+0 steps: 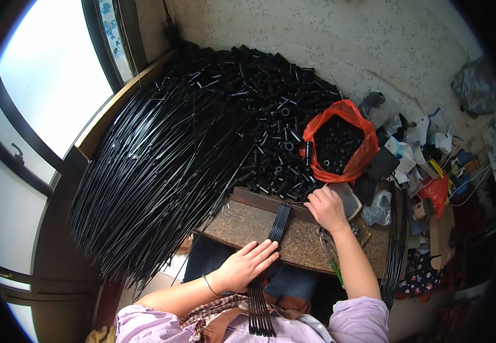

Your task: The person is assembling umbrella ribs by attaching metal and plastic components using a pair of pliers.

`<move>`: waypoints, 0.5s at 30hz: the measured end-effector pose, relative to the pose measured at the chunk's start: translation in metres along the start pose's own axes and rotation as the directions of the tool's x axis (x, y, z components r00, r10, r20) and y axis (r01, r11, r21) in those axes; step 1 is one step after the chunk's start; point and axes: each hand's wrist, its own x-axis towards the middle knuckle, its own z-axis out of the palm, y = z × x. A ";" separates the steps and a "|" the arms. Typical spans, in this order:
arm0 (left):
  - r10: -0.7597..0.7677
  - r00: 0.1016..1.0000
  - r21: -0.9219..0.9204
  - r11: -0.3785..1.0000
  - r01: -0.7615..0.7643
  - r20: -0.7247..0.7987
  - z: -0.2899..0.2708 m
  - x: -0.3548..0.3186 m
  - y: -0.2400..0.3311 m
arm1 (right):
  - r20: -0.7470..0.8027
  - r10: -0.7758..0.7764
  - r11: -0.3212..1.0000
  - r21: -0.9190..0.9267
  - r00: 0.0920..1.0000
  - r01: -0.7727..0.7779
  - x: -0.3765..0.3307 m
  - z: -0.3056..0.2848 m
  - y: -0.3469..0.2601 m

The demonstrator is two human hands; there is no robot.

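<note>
We see the left hand point(248, 266) flat on a row of thin black rods point(281, 220) lying across the desk point(236, 226) and over its front edge — grip wide, fingers straight. Right hand point(326, 208) curls beside the black parts point(276, 123), below the red bag point(369, 151) — we can't tell whether its grip holds anything.

It looks like a small home workshop: pale patterned wall point(316, 34) at top, many thin black rods point(145, 171) at centre-left, speckled brown worktop point(305, 243) at lower centre.
</note>
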 end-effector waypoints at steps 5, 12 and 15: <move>0.009 0.999 0.033 0.999 -0.010 0.044 -0.004 0.000 -0.001 | 0.053 -0.102 0.995 0.003 0.993 0.102 -0.024 -0.008 0.000; 0.003 1.000 0.008 1.000 -0.004 0.030 -0.005 0.000 -0.001 | 0.078 0.139 0.953 0.262 0.987 -0.155 -0.008 0.002 -0.004; -0.001 0.998 -0.007 1.000 0.001 0.061 -0.006 0.000 -0.001 | 0.104 0.168 0.898 0.394 0.980 -0.196 -0.003 0.013 -0.009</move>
